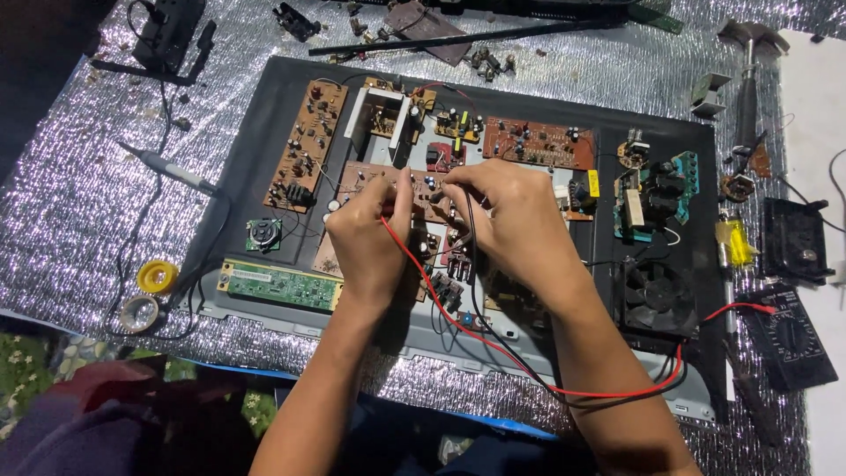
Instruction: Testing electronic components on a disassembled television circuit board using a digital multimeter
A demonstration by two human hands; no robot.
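Both bare forearms reach forward, converging. The left hand (368,236) is curled, thumb and fingers pinched (knuckles up); the right hand (507,216) is likewise pinched, wrist bent inward.

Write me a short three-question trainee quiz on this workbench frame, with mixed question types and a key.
1. True or false: the left hand holds the probe on the thin red wire lead.
2. Multiple choice: the black square cooling fan lies (A) at the panel's upper left, (B) at its lower right, (C) off the panel on the foil.
3. Short answer: which board do both hands, the right hand included, work over?

Key:
1. True.
2. B.
3. The central brown circuit board on the large dark flat panel; the long green circuit board lies untouched.
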